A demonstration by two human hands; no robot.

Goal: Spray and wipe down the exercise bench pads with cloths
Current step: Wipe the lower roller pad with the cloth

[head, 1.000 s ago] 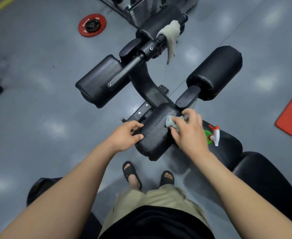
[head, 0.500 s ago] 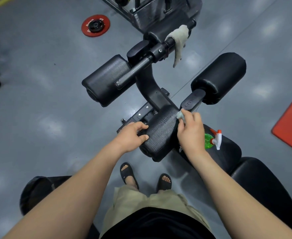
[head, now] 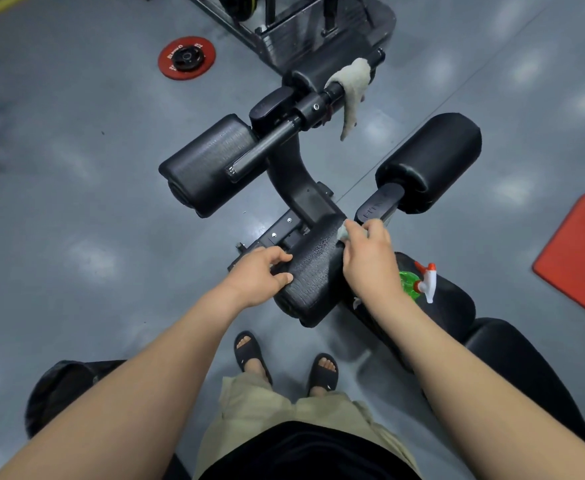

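grey cloth [head: 342, 233] mostly hidden under right hand [head: 370, 261]

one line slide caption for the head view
Right hand presses a small cloth to the near roller pad while the left hand grips its side; spray bottle lies nearby.

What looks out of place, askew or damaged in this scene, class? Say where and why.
The spray bottle seems to lie on its side on the seat pad, beside the right hand holding the cloth; it could leak. A weight plate lies loose on the floor. The roller pad gripped by the left hand looks cracked.
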